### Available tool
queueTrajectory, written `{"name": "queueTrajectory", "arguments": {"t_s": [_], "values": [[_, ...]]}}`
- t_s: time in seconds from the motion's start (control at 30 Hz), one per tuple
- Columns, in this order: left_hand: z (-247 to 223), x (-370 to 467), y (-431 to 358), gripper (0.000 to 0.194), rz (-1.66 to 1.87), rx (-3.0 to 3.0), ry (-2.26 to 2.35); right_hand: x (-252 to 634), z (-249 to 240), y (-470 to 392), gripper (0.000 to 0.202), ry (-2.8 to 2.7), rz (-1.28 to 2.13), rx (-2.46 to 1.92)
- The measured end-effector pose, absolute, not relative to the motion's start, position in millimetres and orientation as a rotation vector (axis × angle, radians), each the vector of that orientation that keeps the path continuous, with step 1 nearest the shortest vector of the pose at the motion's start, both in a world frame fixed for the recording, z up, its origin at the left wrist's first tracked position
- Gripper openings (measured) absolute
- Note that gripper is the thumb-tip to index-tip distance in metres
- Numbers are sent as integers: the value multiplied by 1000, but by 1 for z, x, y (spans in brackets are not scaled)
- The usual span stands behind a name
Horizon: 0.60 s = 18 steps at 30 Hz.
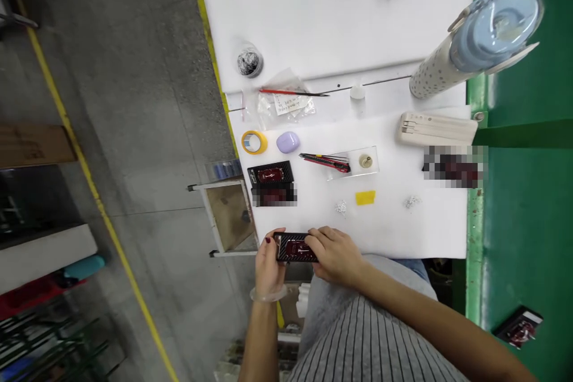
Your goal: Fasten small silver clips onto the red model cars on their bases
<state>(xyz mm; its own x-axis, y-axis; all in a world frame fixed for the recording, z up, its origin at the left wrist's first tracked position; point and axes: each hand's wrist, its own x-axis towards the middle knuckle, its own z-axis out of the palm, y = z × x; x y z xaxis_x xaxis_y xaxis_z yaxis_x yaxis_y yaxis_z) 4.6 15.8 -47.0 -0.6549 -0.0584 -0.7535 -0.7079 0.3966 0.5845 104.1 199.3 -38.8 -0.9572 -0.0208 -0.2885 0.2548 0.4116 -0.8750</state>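
At the table's near edge I hold a flat black rectangular case (295, 248) with a striped surface and a glossy dark red car-shaped piece in its middle. My left hand (269, 264) grips its left end, thumb on top. My right hand (336, 255) is closed around the right end, its fingers lying over the top face. A similar black case (270, 174) lies farther up the table, beside another dark item (274, 195) that is blurred out. Small clear scraps (341, 208) and a yellow paper piece (365, 197) lie beyond my right hand.
A tape roll (253, 142), lilac case (287, 142), cutter (329, 162) on a clear plate (372, 154), plastic bag (286, 104) with a red brush (282, 92), cup (249, 62), power bank (436, 129) and tall bottle (447, 62) stand or lie on the white table (313, 12).
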Motion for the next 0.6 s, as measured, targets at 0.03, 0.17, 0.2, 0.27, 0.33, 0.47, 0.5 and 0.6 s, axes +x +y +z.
{"name": "queueTrajectory", "arguments": {"t_s": [0.03,0.17,0.2,0.27,0.33,0.47,0.5,0.6], "values": [[-49,1,9,45,1308,-685,2018,95,-41,196,48,2400,-1573,157],[-65,-19,-17,43,1430,-824,2086,52,-64,200,37,2384,-1513,246],[-70,-23,-22,44,1459,-855,2098,40,-73,203,32,2393,-1457,335],[-80,-28,-29,45,1506,-911,2112,15,-91,208,30,2409,-1330,500],[-88,-29,-35,45,1539,-954,2112,-6,-104,210,33,2421,-1231,596],[-100,-27,-42,46,1575,-1010,2096,-24,-114,208,34,2446,-1114,648],[-102,-27,-43,46,1582,-1021,2093,-24,-114,207,33,2454,-1091,650],[-104,-26,-46,46,1598,-1042,2084,-20,-114,204,32,2492,-1037,647]]}}
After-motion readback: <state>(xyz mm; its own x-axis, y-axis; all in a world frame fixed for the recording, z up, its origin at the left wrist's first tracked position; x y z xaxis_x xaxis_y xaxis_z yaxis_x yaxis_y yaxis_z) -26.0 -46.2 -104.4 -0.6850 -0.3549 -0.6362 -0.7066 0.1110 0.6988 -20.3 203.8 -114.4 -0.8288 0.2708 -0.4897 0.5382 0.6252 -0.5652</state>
